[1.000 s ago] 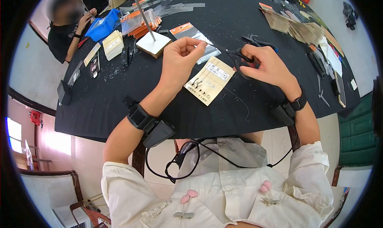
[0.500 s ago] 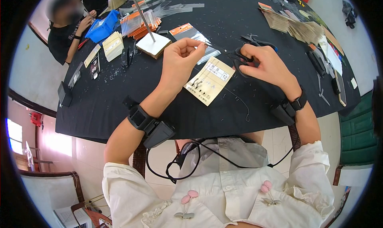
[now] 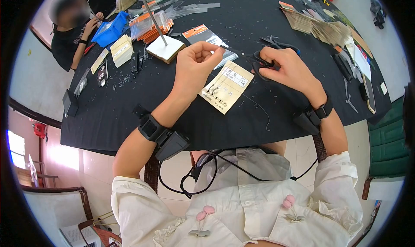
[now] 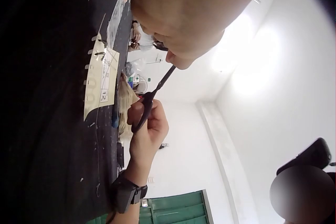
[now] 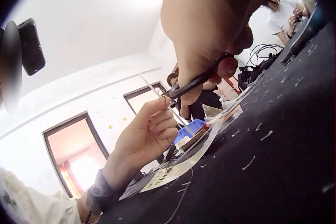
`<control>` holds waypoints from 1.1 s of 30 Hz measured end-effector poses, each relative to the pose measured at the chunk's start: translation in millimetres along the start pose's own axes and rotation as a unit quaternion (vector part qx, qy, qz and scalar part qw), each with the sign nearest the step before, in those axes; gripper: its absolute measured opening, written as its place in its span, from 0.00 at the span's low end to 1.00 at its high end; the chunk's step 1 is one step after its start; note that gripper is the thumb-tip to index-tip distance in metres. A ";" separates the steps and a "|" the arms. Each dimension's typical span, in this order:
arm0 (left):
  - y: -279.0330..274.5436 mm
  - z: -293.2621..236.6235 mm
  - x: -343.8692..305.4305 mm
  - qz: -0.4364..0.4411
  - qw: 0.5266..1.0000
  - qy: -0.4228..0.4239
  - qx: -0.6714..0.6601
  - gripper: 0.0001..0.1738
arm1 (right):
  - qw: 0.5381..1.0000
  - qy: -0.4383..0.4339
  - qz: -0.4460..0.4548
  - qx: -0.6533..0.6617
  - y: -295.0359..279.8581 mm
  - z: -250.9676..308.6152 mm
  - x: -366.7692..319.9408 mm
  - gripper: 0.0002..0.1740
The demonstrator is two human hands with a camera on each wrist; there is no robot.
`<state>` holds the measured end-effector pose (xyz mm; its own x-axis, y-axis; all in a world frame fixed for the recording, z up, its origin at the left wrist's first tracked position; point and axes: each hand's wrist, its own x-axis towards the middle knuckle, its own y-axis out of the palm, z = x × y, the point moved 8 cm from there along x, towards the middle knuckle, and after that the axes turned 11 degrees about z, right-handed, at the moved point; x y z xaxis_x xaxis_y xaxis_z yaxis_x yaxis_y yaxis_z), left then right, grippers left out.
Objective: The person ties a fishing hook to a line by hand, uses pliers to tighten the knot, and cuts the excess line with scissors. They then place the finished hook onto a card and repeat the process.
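My left hand (image 3: 194, 65) pinches a tiny fish hook between thumb and index fingertip, its bend showing at the fingertips in the right wrist view. In my right hand (image 3: 292, 70) are black-handled scissors (image 3: 260, 69), thumb and fingers through the loops. Their blades point left, tips right at the left fingertips. Beneath and between the hands lies a cream card (image 3: 233, 85) labelled 12, with several small fish hooks (image 3: 219, 99) fixed along its lower part. From its right edge a thin dark line (image 3: 264, 112) trails over the black cloth.
A metal rod (image 3: 152, 18) rises from a white-topped block (image 3: 166, 48) beyond the left hand. A clear packet with orange header (image 3: 201, 31) lies behind the card. Stacked cards (image 3: 122, 50) and a blue basket (image 3: 110, 29) sit left; brown cards (image 3: 320, 29) lie right. Another person (image 3: 71, 39) sits at far left.
The scissor loops have drawn slightly closer together as the right thumb moved up. The left hand keeps its pinch in nearly the same place, and the card has not moved.
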<state>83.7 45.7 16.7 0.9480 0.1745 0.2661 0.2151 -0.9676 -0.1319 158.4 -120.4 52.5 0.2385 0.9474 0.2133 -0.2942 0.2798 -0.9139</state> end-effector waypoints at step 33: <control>6.8 -2.7 -1.4 0.009 0.999 -0.004 -0.045 0.11 | 0.982 0.160 -0.055 -0.089 -7.4 -51.4 -10.3 0.10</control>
<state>83.2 38.3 18.0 0.9536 0.1587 0.2560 0.1769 -0.9830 -0.0496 205.7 -140.1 39.2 0.5469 0.8078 0.2198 -0.0914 0.3186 -0.9435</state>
